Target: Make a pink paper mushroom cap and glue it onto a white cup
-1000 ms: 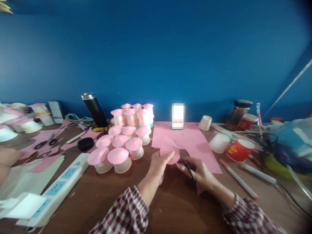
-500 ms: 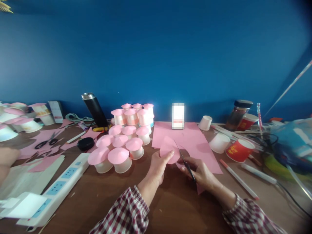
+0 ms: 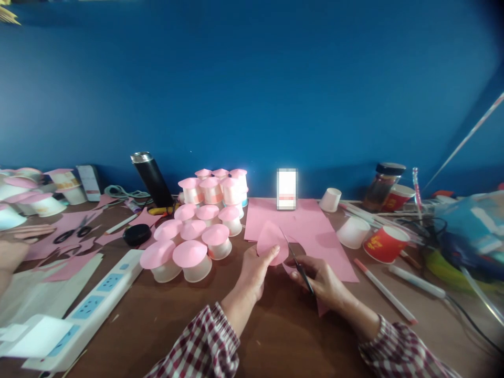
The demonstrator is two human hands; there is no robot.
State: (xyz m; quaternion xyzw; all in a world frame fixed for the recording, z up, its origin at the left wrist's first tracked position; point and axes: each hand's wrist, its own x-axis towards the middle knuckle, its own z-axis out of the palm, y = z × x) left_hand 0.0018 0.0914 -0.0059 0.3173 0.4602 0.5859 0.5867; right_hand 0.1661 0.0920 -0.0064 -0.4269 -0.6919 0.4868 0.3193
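Note:
My left hand (image 3: 254, 270) pinches a rounded piece of pink paper (image 3: 271, 242) and holds it up just above the brown table (image 3: 165, 320). My right hand (image 3: 325, 283) grips a pair of dark scissors (image 3: 296, 261), whose blades point up and left into the paper's right edge. Both sleeves are red and white check. Beyond the hands a larger pink sheet (image 3: 311, 223) lies flat. A cluster of white cups with pink paper caps (image 3: 197, 231) stands just left of my left hand.
A white power strip (image 3: 84, 304) lies at front left, a black flask (image 3: 151, 179) behind the cups. White and red cups (image 3: 386, 243), pens (image 3: 384, 290), a jar (image 3: 384, 185) and cables fill the right side. Another person's hand (image 3: 18, 244) is at the far left near scissors (image 3: 74, 231).
My hands, the paper and the scissors have barely moved. The other person's hand at the far left has stretched its fingers out to the right.

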